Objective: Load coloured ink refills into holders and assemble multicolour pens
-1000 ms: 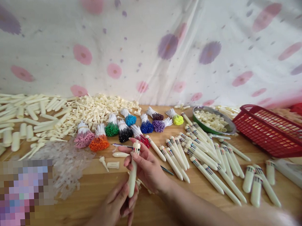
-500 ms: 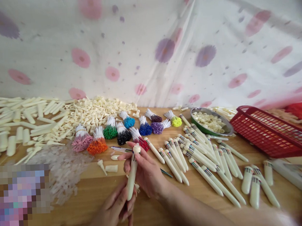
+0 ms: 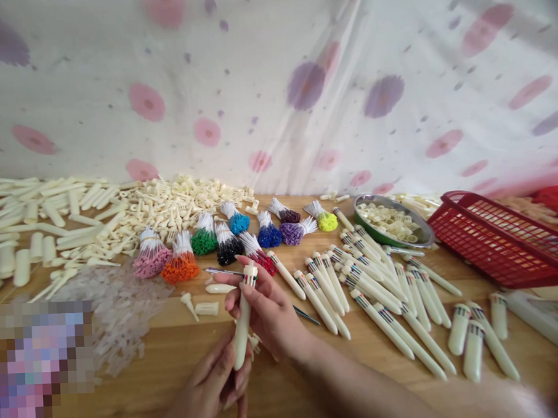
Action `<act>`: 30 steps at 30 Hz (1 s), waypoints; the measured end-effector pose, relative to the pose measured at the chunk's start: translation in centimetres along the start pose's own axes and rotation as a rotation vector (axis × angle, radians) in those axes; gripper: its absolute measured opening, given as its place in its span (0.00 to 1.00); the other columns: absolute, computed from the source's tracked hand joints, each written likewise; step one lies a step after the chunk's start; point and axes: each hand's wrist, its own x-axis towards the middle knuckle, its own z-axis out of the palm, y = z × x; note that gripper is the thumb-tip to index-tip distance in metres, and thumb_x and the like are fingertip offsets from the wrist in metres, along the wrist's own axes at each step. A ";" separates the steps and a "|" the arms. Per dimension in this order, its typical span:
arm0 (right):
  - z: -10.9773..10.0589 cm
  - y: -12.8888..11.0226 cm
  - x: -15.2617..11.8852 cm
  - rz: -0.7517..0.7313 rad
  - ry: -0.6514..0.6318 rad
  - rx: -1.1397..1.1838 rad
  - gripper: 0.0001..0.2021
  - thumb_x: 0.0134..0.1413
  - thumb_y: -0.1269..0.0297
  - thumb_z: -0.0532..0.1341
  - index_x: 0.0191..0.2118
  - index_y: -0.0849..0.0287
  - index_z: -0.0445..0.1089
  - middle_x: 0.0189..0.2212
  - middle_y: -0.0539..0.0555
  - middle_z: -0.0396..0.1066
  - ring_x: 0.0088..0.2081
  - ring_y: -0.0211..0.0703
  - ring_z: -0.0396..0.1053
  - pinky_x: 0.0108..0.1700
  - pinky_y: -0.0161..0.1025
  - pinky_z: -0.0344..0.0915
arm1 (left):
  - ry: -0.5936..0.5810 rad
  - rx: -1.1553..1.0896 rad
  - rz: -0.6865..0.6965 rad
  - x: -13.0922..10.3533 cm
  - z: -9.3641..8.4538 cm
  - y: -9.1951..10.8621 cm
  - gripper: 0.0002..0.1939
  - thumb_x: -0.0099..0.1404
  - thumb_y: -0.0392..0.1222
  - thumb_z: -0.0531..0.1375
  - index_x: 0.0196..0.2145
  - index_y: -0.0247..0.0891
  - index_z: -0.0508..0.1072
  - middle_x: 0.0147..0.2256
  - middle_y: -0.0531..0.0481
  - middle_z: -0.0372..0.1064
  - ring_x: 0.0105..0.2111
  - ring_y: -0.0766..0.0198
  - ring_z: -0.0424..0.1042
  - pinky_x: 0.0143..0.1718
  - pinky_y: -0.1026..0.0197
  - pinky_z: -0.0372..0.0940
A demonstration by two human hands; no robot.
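Note:
A cream multicolour pen [image 3: 243, 324] is held tilted between both hands, its slotted top end upward. My left hand [image 3: 224, 371] is closed round the lower barrel near the tip. My right hand [image 3: 274, 311] grips the upper end, thumb on the barrel just below the top. Past the right fingers sticks a thin refill [image 3: 221, 272]; whether they hold it I cannot tell. Left of the hands lie a small cream plug [image 3: 189, 304] and a short cream tube [image 3: 207, 308]. Behind the hands stand bundles of coloured refills, among them an orange bundle [image 3: 179, 262] and a green bundle [image 3: 204, 238].
Several finished-looking pens [image 3: 381, 334] lie to the right. A metal bowl [image 3: 428, 236] of cream parts and a red basket [image 3: 484, 249] stand behind them. Cream tubes [image 3: 22, 266] and small parts [image 3: 177, 204] heap at the back left, near clear plastic pieces [image 3: 119, 314].
The white piece on the pen's top now sits lower, and the slotted collar shows clearly. My right fingers have shifted slightly at the top; the left hand has hardly moved.

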 end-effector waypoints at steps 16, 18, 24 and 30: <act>-0.2 -0.7 -0.1 0.043 -0.032 0.016 0.21 0.52 0.60 0.60 0.51 0.54 0.57 0.29 0.49 0.71 0.22 0.31 0.61 0.27 0.30 0.56 | -0.009 0.088 0.024 0.1 -0.4 -0.3 0.18 0.59 0.58 0.55 0.33 0.38 0.67 0.20 0.57 0.54 0.17 0.71 0.54 0.17 0.66 0.66; -0.3 -0.6 -0.1 0.069 -0.035 0.060 0.20 0.51 0.65 0.62 0.50 0.55 0.59 0.34 0.51 0.72 0.24 0.31 0.61 0.27 0.30 0.57 | -0.005 0.079 0.018 0.0 -0.3 -0.4 0.18 0.59 0.58 0.55 0.32 0.38 0.67 0.20 0.57 0.55 0.17 0.71 0.54 0.17 0.66 0.67; -0.6 -0.9 0.1 0.164 -0.094 0.199 0.19 0.47 0.71 0.63 0.47 0.57 0.64 0.42 0.55 0.71 0.27 0.31 0.63 0.28 0.30 0.58 | -0.014 0.046 0.017 -0.3 0.0 -0.3 0.17 0.60 0.57 0.55 0.31 0.38 0.66 0.20 0.57 0.56 0.17 0.72 0.54 0.16 0.66 0.66; -1.1 -1.5 0.5 0.227 -0.118 0.212 0.25 0.48 0.50 0.61 0.50 0.58 0.61 0.34 0.55 0.74 0.24 0.34 0.62 0.29 0.34 0.57 | -0.037 0.090 0.020 0.1 -0.3 -0.3 0.17 0.62 0.55 0.53 0.33 0.38 0.67 0.21 0.57 0.57 0.17 0.72 0.54 0.19 0.63 0.68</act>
